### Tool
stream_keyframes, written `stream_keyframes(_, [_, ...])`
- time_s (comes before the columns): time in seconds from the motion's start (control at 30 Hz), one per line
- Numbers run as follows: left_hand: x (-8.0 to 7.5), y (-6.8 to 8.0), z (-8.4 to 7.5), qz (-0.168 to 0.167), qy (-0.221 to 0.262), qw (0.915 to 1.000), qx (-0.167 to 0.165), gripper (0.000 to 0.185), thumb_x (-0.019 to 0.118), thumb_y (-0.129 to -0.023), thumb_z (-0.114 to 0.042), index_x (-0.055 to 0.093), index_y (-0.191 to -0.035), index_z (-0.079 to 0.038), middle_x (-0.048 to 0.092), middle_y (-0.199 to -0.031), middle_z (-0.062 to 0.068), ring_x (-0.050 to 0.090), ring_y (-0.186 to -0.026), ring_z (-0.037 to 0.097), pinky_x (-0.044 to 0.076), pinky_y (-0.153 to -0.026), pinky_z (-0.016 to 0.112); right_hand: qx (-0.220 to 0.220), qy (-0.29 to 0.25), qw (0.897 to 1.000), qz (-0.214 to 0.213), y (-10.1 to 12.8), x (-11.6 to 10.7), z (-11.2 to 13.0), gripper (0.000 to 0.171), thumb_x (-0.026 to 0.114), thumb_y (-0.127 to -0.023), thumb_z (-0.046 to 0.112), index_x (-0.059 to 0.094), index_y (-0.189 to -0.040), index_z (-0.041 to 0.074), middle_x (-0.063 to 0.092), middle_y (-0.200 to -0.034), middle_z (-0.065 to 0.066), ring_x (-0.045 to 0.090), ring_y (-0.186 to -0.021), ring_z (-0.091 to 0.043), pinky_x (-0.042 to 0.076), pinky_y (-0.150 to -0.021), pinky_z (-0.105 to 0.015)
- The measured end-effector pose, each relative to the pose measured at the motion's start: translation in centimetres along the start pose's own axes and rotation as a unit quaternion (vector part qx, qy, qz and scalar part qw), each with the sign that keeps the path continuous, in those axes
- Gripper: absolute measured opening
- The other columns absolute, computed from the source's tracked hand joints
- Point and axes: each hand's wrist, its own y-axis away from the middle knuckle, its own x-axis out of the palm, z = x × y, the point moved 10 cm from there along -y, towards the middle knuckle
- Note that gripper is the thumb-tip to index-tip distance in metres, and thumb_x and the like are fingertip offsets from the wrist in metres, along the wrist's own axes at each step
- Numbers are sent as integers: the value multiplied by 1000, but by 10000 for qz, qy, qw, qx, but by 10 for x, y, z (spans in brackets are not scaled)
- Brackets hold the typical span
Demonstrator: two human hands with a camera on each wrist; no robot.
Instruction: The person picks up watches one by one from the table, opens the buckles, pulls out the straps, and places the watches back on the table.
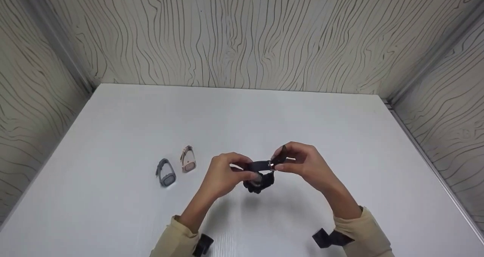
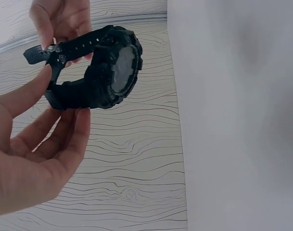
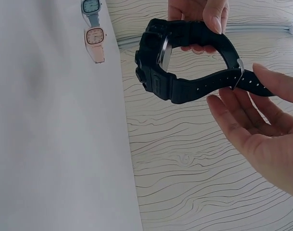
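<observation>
A chunky black wristwatch (image 1: 267,180) is held up above the white table, its strap forming a closed loop. My left hand (image 1: 227,175) pinches one half of the strap between thumb and fingers. On the other side, my right hand (image 1: 305,163) pinches the strap's free end just beyond the metal buckle (image 3: 240,71). That end passes through the buckle, and a row of holes shows along the strap (image 3: 209,83). In the left wrist view the round watch face (image 2: 123,70) is turned away from the palms.
A grey-blue watch (image 1: 166,177) and a pink watch (image 1: 188,166) lie on the white table (image 1: 242,117), left of my left hand. Wood-grain patterned panels (image 1: 230,37) stand behind the table and at both sides.
</observation>
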Motion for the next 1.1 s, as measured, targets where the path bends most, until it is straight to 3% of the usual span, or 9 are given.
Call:
stream_keyframes(0.17, [2,0,2,33,32,10000,-42,27,78,-71,-12,69,-94,-2,65,-88,6,64,-80,20,52,-69,21,-143,101,9997,-167,1,-4,0,21,70,-77,1,61,-95,-6,60,-93,-21,63,-85,-29,52,-77,-38])
stream_keyframes(0.3, [3,0,0,84,-209,9997,2,26,76,-74,-14,68,-96,-3,63,-89,4,61,-83,17,51,-72,24,-235,69,9993,-281,1,-5,1,22,70,-77,1,60,-95,-6,60,-93,-21,63,-84,-29,52,-77,-38])
stream_keyframes(0.43, [3,0,-5,91,-444,9989,133,25,74,-77,-16,67,-98,-5,61,-92,2,58,-86,16,49,-78,31,-219,-1,9991,-375,2,-5,1,23,72,-75,0,60,-94,-7,60,-93,-21,63,-84,-29,52,-77,-39])
stream_keyframes(0.57, [3,0,-11,-3,-368,9987,340,25,73,-77,-14,66,-99,-4,62,-95,3,58,-89,18,48,-81,35,-149,-27,9990,-418,2,-5,0,24,72,-74,0,61,-93,-7,61,-91,-20,64,-83,-28,52,-76,-39])
stream_keyframes(0.7, [6,-3,-15,-23,-299,9984,487,21,72,-78,-11,67,-97,-4,63,-93,4,58,-89,18,48,-81,32,-122,-8,9990,-424,2,-4,0,23,72,-74,0,61,-93,-7,61,-90,-19,64,-83,-28,52,-76,-39])
stream_keyframes(0.93, [10,-4,-12,20,-229,9991,362,16,72,-78,-9,69,-93,-5,66,-86,1,60,-80,14,49,-73,27,-168,70,9980,-599,2,-8,-2,23,73,-73,-1,63,-93,-6,62,-90,-19,63,-82,-28,52,-76,-39])
stream_keyframes(1.1, [11,-5,-14,-3,-280,9986,443,15,71,-78,-8,69,-92,-4,65,-86,1,60,-78,13,50,-70,24,-149,6,9975,-689,3,-11,-4,23,73,-73,-2,63,-93,-7,62,-90,-20,63,-82,-29,52,-76,-39])
